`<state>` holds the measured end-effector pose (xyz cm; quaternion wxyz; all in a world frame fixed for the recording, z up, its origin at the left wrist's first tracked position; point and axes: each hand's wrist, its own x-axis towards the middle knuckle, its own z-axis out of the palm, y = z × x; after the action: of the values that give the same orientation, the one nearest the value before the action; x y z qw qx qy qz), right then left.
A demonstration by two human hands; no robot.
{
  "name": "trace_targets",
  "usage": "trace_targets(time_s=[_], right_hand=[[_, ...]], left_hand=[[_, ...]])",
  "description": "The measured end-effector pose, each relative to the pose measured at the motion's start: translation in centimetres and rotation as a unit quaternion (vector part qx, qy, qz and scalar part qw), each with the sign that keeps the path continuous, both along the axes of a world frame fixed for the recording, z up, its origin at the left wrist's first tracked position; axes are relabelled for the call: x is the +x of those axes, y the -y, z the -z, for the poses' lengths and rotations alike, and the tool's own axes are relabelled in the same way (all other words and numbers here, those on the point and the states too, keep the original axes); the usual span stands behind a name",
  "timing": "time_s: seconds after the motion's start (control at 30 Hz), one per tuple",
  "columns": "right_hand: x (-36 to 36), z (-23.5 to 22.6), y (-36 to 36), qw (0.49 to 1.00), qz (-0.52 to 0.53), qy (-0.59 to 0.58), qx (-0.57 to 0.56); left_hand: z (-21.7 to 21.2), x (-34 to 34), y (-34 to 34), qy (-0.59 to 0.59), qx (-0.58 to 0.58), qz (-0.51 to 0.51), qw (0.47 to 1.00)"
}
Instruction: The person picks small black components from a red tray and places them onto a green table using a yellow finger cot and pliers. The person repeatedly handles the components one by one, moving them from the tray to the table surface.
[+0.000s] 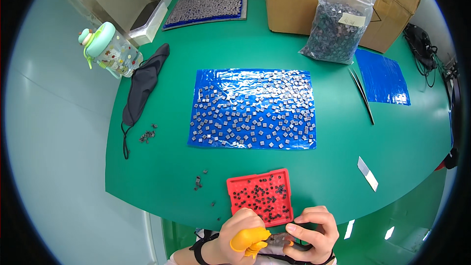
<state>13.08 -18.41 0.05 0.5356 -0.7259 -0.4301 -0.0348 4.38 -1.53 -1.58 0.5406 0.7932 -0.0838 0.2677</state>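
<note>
Left hand: the left hand (pixel 239 238) is curled at the near table edge, with yellow rubber finger covers (pixel 250 240) on thumb and forefinger, pinching one end of a small dark object (pixel 280 240); a black band circles the wrist.
Right hand: the right hand (pixel 316 230) is bare, its fingers bent closed around the other end of the same small dark object, whose exact form cannot be told.
Red tray: a square red plastic tray (pixel 260 197) with a gridded floor lies just beyond both hands, speckled with tiny dark chips.
Blue sheet: a glossy rectangular blue plastic sheet (pixel 252 108) lies mid-table, covered with many small grey square pieces in loose rows.
Table: a smooth green matte tabletop (pixel 162 176) with a curved near edge.
Bag: a clear plastic bag (pixel 337 22) filled with grey pieces leans on a brown cardboard box (pixel 294 0).
Tweezers: slim dark metal tweezers (pixel 362 94) lie right of the sheet, beside a second blue sheet (pixel 382 76).
Left side: a black cloth face mask (pixel 142 86) and a mint-green lidded bottle (pixel 110 49).
Loose parts: small dark chips (pixel 147 135) scattered near the mask.
</note>
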Motion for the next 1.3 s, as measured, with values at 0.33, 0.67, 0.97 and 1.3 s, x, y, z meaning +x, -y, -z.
trace_targets(time_s=[0.33, 0.67, 0.97, 1.3], right_hand=[[0.5, -0.2, 1.1, 0.996, 0.000, 0.080, -0.029], [0.2, 0.1, 1.0, 0.995, 0.023, 0.083, -0.041], [-0.5, 1.3, 1.0, 0.996, 0.068, -0.001, -0.054], [-0.1, 1.4, 0.9, 0.998, 0.031, 0.019, -0.052]], left_hand=[[-0.1, -0.6, 0.5, -0.112, -0.152, 0.052, 0.981], [0.4, -1.3, -1.1, -0.228, -0.167, 0.122, 0.951], [-1.9, 0.1, 0.7, -0.127, -0.101, -0.011, 0.987], [-0.3, -1.0, 0.0, -0.143, -0.137, 0.048, 0.979]])
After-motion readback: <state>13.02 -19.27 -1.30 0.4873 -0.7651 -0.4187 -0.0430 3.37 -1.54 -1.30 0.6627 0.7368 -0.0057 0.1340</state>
